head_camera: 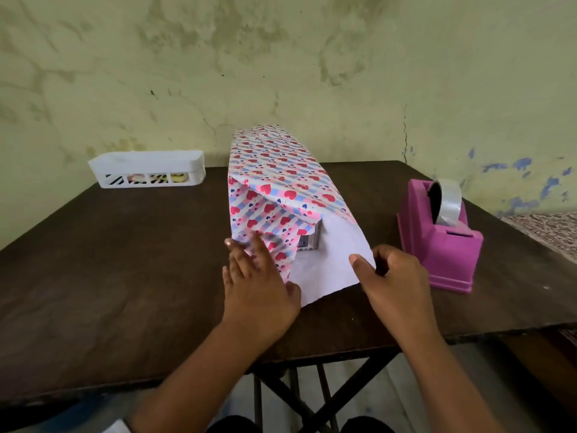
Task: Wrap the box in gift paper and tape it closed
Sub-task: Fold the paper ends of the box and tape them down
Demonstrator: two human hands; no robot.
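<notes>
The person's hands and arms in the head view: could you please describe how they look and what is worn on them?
Both arms are bare from the bottom of the picture up to the wrists, with no sleeves showing. The left hand and the right hand are bare too: no gloves, rings, watch or bracelets are visible. The fingernails look short and unpainted.

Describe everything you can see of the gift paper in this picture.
The gift paper is glossy, printed with red hearts on pink and blue stripes, white underneath. It lies loosely wrapped around the box on the table; the near end gapes open. The left hand presses its side flap; the right hand pinches the white flap.
</notes>
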